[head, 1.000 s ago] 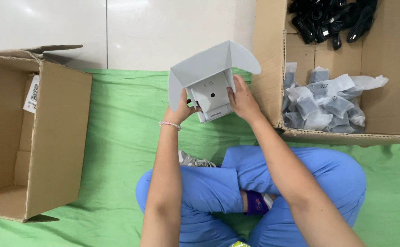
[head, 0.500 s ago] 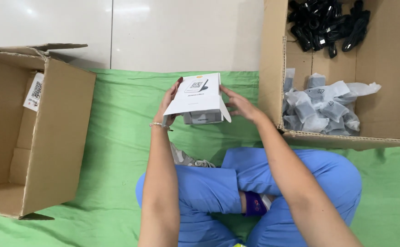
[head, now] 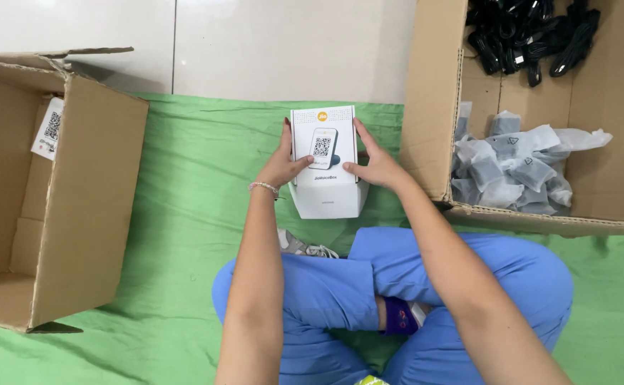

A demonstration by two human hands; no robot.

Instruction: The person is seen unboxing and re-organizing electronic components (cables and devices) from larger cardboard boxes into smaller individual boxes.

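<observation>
A small white product box with a printed picture of a device on its top stands on the green cloth in front of my crossed legs. My left hand grips its left side, thumb resting on the top. My right hand holds the right side, thumb also on the top face. The box's lid is closed flat.
A large cardboard box with nothing visible inside lies open at the left. Another cardboard box at the right holds several grey bagged items and black coiled cables. White tiled floor lies beyond the cloth.
The white box was held up with its lid raised; the lid has come down shut and both hands have lowered the box onto the cloth, top face up.
</observation>
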